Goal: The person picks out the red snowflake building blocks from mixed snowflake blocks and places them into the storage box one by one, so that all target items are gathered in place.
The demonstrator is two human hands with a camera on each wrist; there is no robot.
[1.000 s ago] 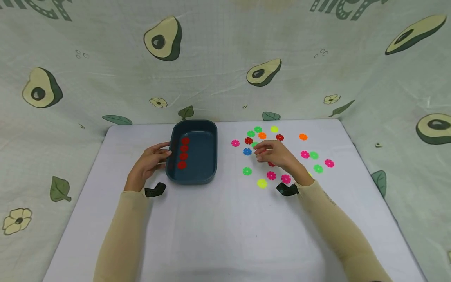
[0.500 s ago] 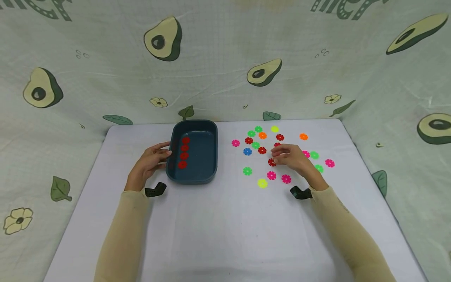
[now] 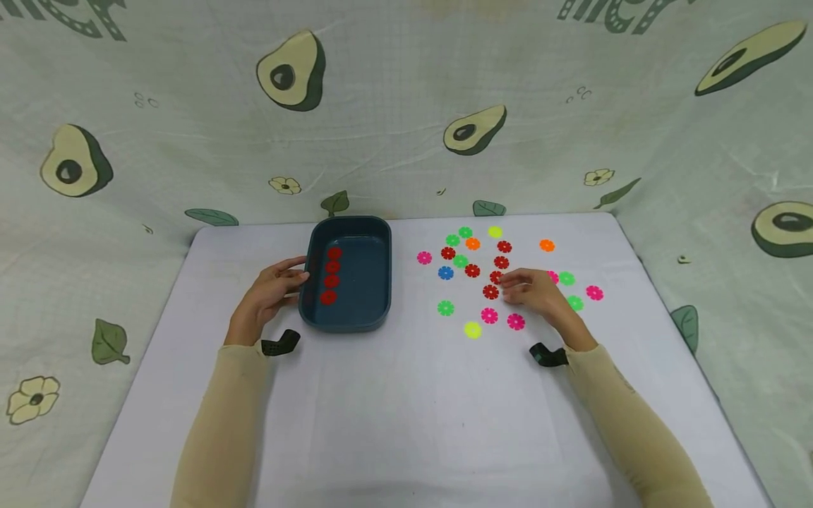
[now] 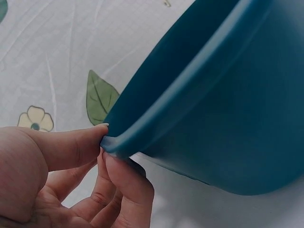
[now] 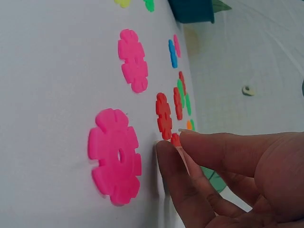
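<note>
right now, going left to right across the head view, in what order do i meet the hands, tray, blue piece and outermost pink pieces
Left hand, dark blue tray, leftmost pink piece, blue piece, right hand, rightmost pink piece.

The left forearm and right forearm stretch forward, the left hand angled inward with thumb and finger set in a pinch, the right hand turned inward, fingers bent, thumb tip slightly apart.
</note>
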